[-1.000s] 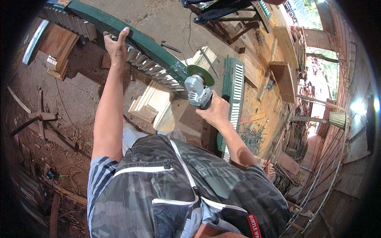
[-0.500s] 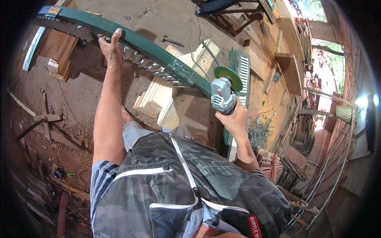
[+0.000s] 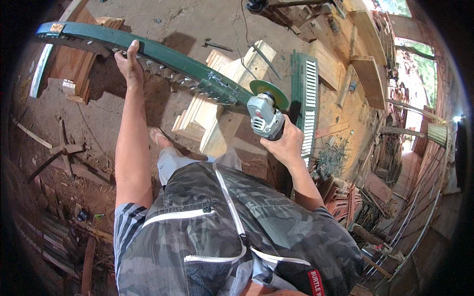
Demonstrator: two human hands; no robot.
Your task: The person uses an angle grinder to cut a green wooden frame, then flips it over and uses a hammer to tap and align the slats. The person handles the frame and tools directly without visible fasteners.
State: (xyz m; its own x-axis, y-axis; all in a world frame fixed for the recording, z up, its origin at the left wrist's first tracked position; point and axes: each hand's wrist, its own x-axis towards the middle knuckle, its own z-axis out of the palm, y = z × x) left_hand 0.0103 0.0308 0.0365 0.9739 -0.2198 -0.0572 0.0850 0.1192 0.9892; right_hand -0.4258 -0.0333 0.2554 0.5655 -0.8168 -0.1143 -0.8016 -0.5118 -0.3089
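Observation:
My left hand (image 3: 129, 66) is wrapped round the edge of a long green louvred shutter (image 3: 168, 56), thumb on the painted side of its frame. The shutter stands on its edge, slanting from far left down to the middle. In my right hand (image 3: 286, 143) is a grey angle grinder (image 3: 264, 117), gripped by its body. Its round greenish disc (image 3: 270, 93) is beside the shutter's right end; whether they touch I cannot tell. Pale timber blocks (image 3: 212, 116) lie below the shutter's near part, and brown wooden blocks (image 3: 74, 69) are near its far end.
Another green louvred shutter (image 3: 308, 89) stands to the right of the grinder. A cord (image 3: 245, 29) runs over the dirt floor. Boards (image 3: 368, 81) and offcuts (image 3: 340, 197) are piled on the right. A star-shaped base (image 3: 65, 149) lies at left.
The grinder has moved left, nearer the shutter's right end. My left hand and the held shutter have shifted slightly left, while the surroundings appear a little further right.

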